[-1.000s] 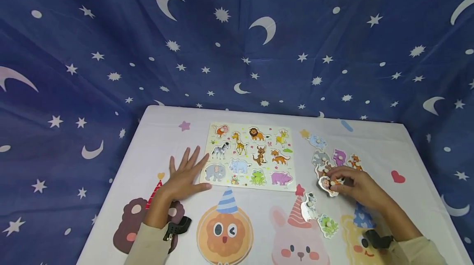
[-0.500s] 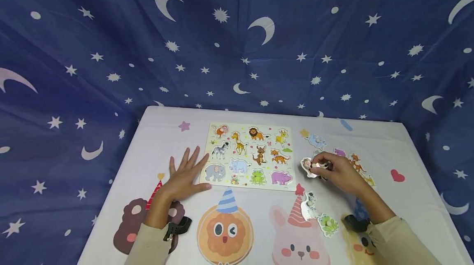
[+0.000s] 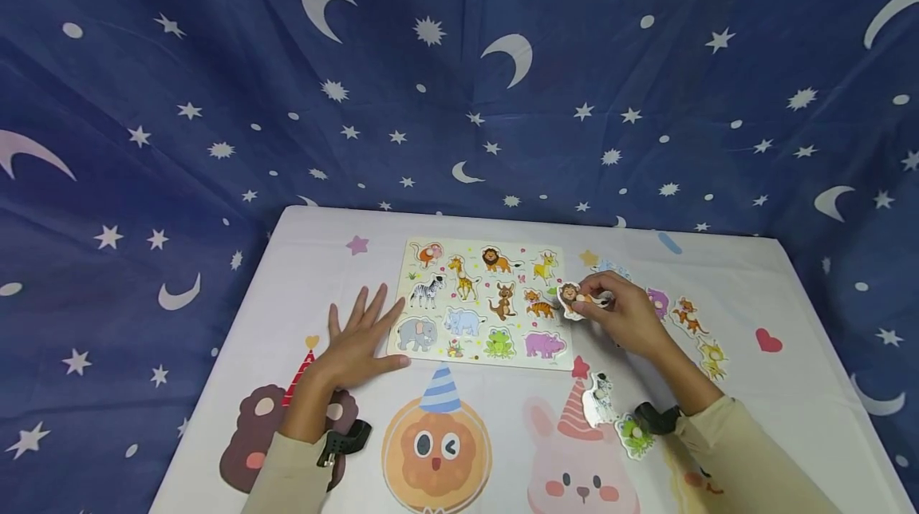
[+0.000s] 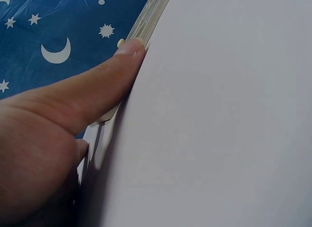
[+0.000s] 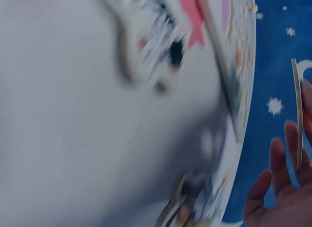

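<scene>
Starry blue cloth (image 3: 459, 99) hangs beyond the white table (image 3: 747, 282). At the right side of the puzzle board (image 3: 459, 244), the right hand (image 3: 623, 313) pinches the lion piece (image 3: 569, 300), long axis roughly left to right, head leftward; the printed lion (image 3: 497, 260) lies left and farther off. Fingers spread, the left hand (image 3: 359, 342) rests at the board's left side, well apart from the piece.
</scene>
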{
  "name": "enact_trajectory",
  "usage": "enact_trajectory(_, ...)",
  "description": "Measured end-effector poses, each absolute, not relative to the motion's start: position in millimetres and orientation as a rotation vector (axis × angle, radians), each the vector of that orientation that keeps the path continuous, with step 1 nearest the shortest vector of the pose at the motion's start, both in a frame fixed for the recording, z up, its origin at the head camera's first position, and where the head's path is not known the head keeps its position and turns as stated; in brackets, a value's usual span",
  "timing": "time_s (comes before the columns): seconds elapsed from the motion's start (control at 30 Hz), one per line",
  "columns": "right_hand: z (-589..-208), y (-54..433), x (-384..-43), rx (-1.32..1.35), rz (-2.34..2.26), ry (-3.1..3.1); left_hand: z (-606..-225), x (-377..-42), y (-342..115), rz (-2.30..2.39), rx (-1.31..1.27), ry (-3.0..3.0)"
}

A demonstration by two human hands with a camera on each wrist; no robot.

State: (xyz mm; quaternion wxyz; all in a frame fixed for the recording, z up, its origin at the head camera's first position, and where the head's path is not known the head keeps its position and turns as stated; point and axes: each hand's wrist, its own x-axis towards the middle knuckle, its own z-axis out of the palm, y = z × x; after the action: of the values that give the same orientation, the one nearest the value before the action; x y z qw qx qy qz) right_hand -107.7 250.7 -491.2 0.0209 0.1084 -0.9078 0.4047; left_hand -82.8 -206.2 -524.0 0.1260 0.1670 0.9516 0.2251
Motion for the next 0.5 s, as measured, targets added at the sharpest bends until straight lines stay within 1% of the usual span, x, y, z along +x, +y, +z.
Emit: enact_trajectory(0.5,-487.9,199.8,-121.4,0.215,1.381,-2.747,-525.0,-83.0,-207.3,0.654,0.499,2.769)
